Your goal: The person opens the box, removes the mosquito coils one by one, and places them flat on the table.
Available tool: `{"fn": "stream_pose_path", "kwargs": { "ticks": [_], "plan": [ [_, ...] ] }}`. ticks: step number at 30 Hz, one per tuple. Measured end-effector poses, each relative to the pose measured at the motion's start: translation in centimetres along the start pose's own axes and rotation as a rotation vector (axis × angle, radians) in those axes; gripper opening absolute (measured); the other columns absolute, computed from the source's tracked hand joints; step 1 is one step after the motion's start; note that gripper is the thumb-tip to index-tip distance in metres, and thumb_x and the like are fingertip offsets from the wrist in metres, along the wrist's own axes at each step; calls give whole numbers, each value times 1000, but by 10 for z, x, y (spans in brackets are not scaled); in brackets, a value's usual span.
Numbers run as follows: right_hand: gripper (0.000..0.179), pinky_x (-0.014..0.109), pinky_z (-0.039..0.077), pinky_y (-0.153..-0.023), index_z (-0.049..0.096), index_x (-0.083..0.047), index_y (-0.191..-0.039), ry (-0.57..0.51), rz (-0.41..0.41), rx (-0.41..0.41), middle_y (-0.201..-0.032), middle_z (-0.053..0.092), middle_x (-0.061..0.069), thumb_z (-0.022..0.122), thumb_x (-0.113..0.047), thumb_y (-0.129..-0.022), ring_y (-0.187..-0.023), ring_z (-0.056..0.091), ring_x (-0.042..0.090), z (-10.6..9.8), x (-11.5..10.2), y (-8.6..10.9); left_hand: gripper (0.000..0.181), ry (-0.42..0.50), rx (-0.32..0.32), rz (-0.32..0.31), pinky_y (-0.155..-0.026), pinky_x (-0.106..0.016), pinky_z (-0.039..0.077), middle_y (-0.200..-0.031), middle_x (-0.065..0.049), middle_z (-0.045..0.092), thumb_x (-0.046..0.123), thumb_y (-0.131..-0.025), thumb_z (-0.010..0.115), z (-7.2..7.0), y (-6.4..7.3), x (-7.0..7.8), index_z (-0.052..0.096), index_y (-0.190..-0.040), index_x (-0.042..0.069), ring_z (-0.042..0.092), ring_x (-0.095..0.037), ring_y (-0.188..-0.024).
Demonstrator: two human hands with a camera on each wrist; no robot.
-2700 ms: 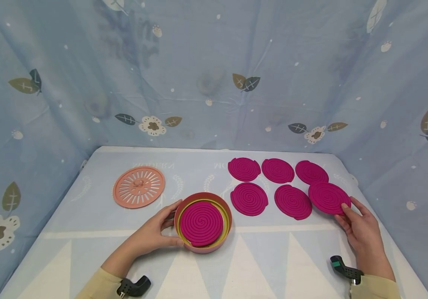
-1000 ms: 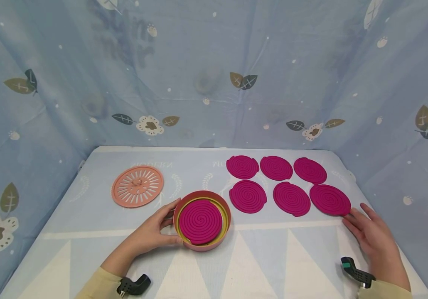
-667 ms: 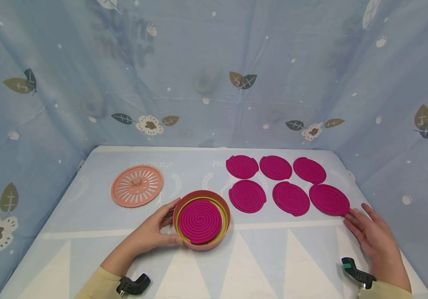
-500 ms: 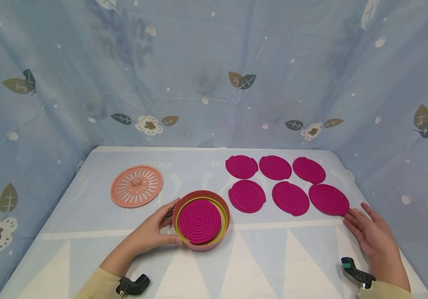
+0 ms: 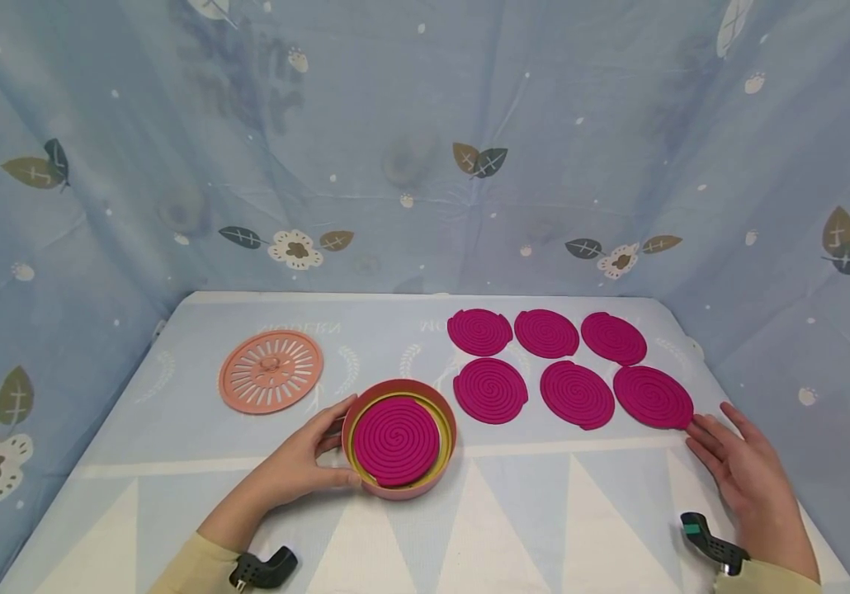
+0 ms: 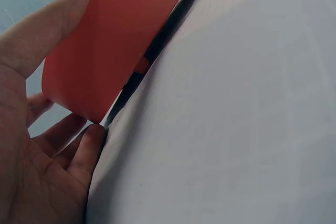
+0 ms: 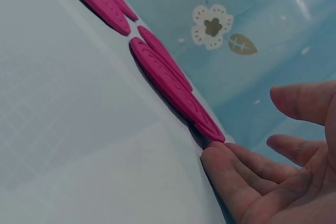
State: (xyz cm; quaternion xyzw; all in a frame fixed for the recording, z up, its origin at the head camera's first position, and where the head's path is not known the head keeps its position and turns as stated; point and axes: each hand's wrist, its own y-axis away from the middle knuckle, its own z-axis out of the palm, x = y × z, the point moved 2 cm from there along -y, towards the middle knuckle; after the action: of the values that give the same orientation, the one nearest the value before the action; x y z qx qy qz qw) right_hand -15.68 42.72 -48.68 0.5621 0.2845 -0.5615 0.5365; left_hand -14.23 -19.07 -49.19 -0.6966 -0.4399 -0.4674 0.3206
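Note:
In the head view my left hand [image 5: 302, 462] holds the round coral mosquito coil holder [image 5: 449, 458] by its left side, thumb at the near wall and fingers around the far side. A magenta mosquito coil [image 5: 398, 440] lies inside, within a yellow inner ring. In the left wrist view the thumb presses the holder's red wall [image 6: 113, 35]. My right hand [image 5: 748, 470] rests at the table's right, fingers loosely extended, thumb raised. Its fingertips [image 7: 215, 153] are right at the edge of the nearest flat-lying coil [image 5: 654, 397].
More magenta coils [image 5: 577, 394] lie in two rows at the back right of the table. At the back left lies a slotted coral lid [image 5: 271, 371] with a small knob. A blue patterned curtain [image 5: 410, 165] encloses the table [image 5: 247, 441] behind and at the sides.
The coil that my right hand pinched and lifted now lies flat at the right end of the front row. That hand let go and shifted slightly right. The left hand stays on the holder.

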Motion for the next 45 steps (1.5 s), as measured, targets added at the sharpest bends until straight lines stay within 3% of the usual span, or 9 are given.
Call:
{"fn": "stream_pose_path", "kwargs": {
  "ticks": [5, 29, 32, 37, 45],
  "plan": [
    [95, 26, 61, -77, -3, -27, -160, -8, -22, -36, -102, 64, -9, 67, -26, -95, -91, 68, 7, 0, -2, 3, 109, 6, 3, 4, -110, -26, 40, -156, 2, 33, 31, -70, 92, 0, 0, 0, 26, -157, 27, 49, -19, -131],
    [97, 24, 61, -75, 2, -30, -160, 12, -2, 3, -103, 60, -10, 71, -24, -92, -88, 68, 6, 5, -8, 7, 110, -3, 5, 10, -110, -26, 40, -157, 3, 31, 31, -70, 92, 0, -1, -1, 26, -158, 22, 47, -19, -132],
    [92, 23, 60, -77, 3, -26, -160, 11, -50, -49, -105, 61, -10, 67, -18, -95, -91, 67, 6, 13, -12, 11, 111, -7, 6, -5, -110, -26, 40, -156, 4, 32, 33, -69, 92, -1, 0, 0, 26, -158, 22, 47, -18, -133],
    [78, 19, 57, -82, 14, -21, -160, 124, -153, -161, -115, 60, -11, 62, -19, -99, -97, 67, 5, 43, -20, 12, 113, -15, 30, -24, -109, -25, 42, -154, 1, 37, 35, -67, 93, -2, 3, 1, 27, -157, 21, 46, -20, -134],
    [68, 22, 55, -88, 17, 4, -154, 268, -234, -353, -122, 58, -5, 57, -12, -101, -103, 66, 7, 91, -25, 18, 111, -8, 6, 22, -109, -27, 42, -154, 2, 36, 33, -69, 92, -1, 0, 2, 26, -158, 19, 47, -18, -133]
  ]
}}
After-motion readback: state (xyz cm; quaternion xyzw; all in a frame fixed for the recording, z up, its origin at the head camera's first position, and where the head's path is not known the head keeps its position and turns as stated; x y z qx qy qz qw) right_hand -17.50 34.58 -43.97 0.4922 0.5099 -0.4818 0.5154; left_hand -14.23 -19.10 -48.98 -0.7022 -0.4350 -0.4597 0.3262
